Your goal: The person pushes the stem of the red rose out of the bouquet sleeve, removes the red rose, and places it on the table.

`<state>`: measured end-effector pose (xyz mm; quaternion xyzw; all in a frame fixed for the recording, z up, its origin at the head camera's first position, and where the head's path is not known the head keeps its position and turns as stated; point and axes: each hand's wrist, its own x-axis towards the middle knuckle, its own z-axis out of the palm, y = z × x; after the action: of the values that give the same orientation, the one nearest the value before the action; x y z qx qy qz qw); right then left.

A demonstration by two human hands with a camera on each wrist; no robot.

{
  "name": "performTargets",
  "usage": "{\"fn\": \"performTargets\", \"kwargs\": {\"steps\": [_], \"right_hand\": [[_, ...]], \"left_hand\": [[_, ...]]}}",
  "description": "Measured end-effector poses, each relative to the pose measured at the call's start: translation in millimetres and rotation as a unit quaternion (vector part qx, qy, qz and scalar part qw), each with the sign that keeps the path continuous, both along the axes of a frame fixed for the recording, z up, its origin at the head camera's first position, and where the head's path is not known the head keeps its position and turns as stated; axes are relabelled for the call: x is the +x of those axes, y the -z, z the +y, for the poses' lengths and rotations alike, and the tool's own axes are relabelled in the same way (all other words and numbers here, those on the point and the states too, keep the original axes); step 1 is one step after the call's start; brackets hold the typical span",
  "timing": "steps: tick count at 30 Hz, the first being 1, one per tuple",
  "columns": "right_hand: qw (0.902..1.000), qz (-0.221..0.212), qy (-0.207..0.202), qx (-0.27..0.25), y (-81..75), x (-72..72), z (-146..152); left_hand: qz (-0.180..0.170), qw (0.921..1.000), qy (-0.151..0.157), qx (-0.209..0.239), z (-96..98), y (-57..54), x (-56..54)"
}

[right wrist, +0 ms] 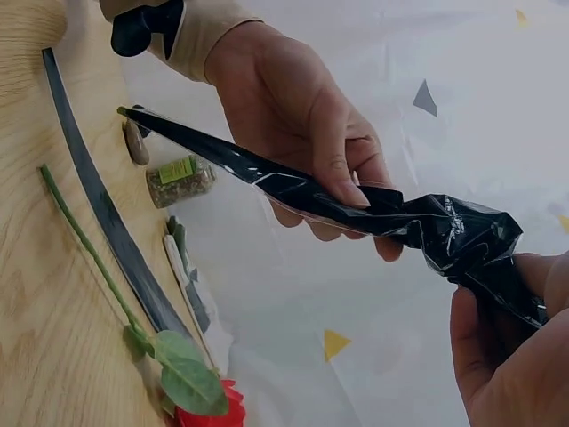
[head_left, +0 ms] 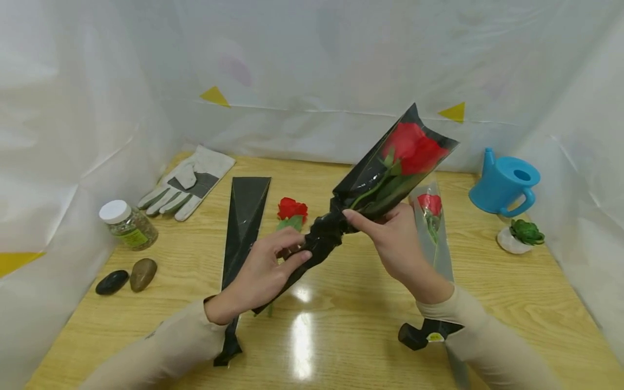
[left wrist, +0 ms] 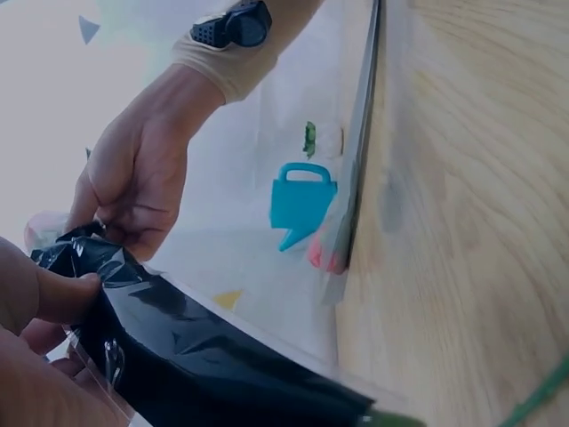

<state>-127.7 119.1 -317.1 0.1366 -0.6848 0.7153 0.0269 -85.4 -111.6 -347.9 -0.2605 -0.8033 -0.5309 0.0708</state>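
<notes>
Head view, dial centred on the neck of the sleeve (head_left: 325,233), 12 pointing away from me. Sleeve slants in the air above the table, tail at 7, mouth between 1 and 2.

Nearest: my left hand (head_left: 263,262), at 8, pinches the black film of the lower sleeve, thumb on top, fingers behind. In the right wrist view the stem tip (right wrist: 122,111) shows green at the tail's end.

Next: my right hand (head_left: 397,244), at 4, grips just above the neck, thumb in front, fingers behind. Film between my hands is bunched and creased.

Beyond: red bloom (head_left: 414,147), inside the mouth, between 1 and 2. Farther, on the table: loose rose (head_left: 292,208), between 9 and 10; glove (head_left: 190,181), near 10.

Judgement: step looks like gathering film round the stem. Best keep the right grip as anchor, pressing film rather than petals; draw the folds snug with the left, in line with the stem, lightly, since thin film may tear and the stem may bend.
</notes>
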Motion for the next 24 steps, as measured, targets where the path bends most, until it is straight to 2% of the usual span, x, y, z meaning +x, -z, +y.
{"fn": "performTargets", "kwargs": {"steps": [9,13,17,24], "right_hand": [[0.9969,-0.003,0.011,-0.079,5.1,-15.8,6],[0.9938,-0.027,0.021,-0.105,4.5,-19.0,9],[0.9906,-0.054,0.026,-0.123,2.6,-20.1,13],[0.9896,-0.065,0.015,-0.127,2.0,-20.5,15]], "left_hand": [[-0.026,0.9991,0.005,-0.034,-7.2,12.0,-2.2],[-0.045,0.9978,0.011,-0.049,-9.2,15.1,-2.3],[-0.072,0.9957,0.020,-0.054,-11.0,16.0,-1.1],[-0.109,0.9908,0.050,-0.064,-15.4,17.8,-1.1]]}}
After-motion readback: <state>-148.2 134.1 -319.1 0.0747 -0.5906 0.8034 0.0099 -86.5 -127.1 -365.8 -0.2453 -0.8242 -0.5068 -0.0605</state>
